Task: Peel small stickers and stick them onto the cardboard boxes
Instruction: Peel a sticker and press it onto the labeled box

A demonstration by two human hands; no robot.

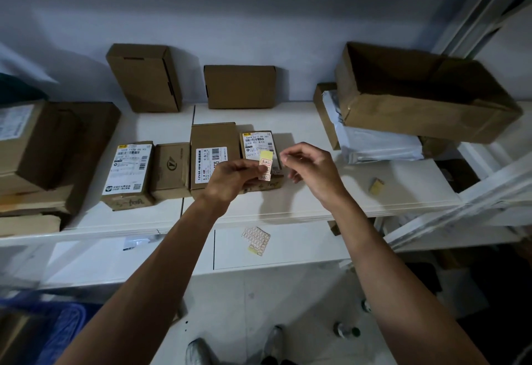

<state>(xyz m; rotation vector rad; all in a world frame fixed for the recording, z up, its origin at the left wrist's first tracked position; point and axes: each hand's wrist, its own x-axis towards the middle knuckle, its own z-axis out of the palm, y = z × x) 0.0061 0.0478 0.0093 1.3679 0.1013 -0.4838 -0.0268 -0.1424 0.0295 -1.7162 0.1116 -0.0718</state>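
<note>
My left hand (233,178) pinches a narrow strip of small stickers (265,166) on yellow backing, held upright over the front row of cardboard boxes. My right hand (309,166) hovers just right of the strip with thumb and forefinger pinched together; whether a peeled sticker sits between them is too small to tell. Right behind the strip stands a small labelled box (257,141). To its left are a taller labelled box (213,151), a plain box with a logo (170,169) and another labelled box (129,173).
Two shut boxes (240,86) lean on the back wall. An open empty carton (417,91) rests on white mailer bags at right. A used sticker sheet (257,239) lies on the lower shelf, a yellow scrap (376,185) on the upper shelf (359,194). Stacked cartons (43,145) fill the left.
</note>
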